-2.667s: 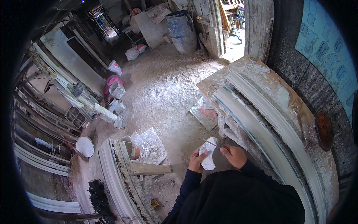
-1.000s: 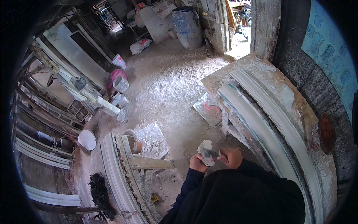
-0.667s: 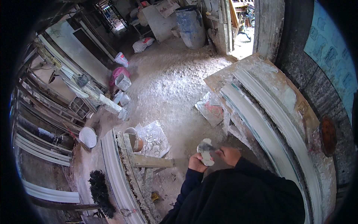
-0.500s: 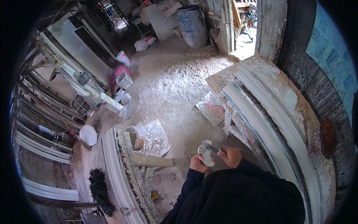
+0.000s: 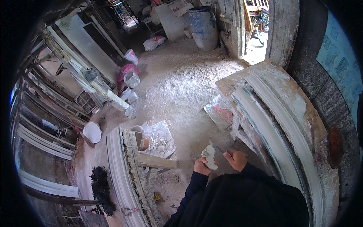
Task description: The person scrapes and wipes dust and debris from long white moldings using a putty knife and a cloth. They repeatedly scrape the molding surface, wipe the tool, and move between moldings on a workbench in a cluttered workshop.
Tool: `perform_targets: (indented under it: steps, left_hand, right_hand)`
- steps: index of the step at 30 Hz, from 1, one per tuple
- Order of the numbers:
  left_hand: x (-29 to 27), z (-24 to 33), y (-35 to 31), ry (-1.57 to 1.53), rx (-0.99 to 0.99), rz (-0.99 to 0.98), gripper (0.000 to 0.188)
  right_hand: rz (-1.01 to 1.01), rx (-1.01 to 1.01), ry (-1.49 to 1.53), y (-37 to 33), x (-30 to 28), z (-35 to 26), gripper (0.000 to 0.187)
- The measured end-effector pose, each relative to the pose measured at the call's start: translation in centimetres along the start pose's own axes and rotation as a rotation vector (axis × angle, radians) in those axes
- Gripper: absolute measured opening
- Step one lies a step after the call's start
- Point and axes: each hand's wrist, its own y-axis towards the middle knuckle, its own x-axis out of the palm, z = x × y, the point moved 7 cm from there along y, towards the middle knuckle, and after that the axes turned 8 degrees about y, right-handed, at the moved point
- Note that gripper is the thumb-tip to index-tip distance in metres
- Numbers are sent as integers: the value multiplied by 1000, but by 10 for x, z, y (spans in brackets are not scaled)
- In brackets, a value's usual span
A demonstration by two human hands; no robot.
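Note:
In front of my body, my left hand [image 5: 203,167] is closed around the lower end of a flat, rounded off-white piece [image 5: 209,156] that looks coated with plaster. My right hand [image 5: 237,159] is closed on a thin metal scraper [image 5: 216,147]; its handle is hidden inside the fist. The narrow grey blade points up and left, its tip beside the upper right edge of the white piece. Whether the two touch is too small to tell.
Long white mouldings lie on a right bench [image 5: 280,136] and a left bench [image 5: 121,166]. A bucket [image 5: 140,140] stands by a sheet with white rubble [image 5: 160,138]. A black brush [image 5: 101,191] lies left; a blue barrel [image 5: 204,32] stands far back.
The scraper blade has shifted from lying across the white piece to its upper right edge. The white piece is tilted differently. The whole scene has moved slightly right in view.

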Motion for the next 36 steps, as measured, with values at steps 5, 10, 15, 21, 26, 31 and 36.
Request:
perform_targets:
  steps: [5,10,15,21,26,31,36]
  left_hand:
    - [9,-3,-1,81,-91,49,54]
    - [5,6,-8,79,-7,40,53]
    - [1,8,-1,141,-16,79,54]
    - [31,26,-18,49,268,68,35]
    - [26,35,-14,239,508,213,46]
    - [37,31,-17,351,639,313,48]
    - [31,30,-22,412,725,349,49]
  right_hand:
    - [-88,192,-109,9,13,42,48]
    - [9,-51,4,1,-7,-22,52]
    - [-92,181,-222,15,8,22,47]
    - [9,46,-66,0,-18,-38,32]
    - [-100,-197,-229,-25,-7,-71,40]
    - [-86,-133,-220,-33,1,-73,37]
    - [-61,-113,-152,-30,6,-82,36]
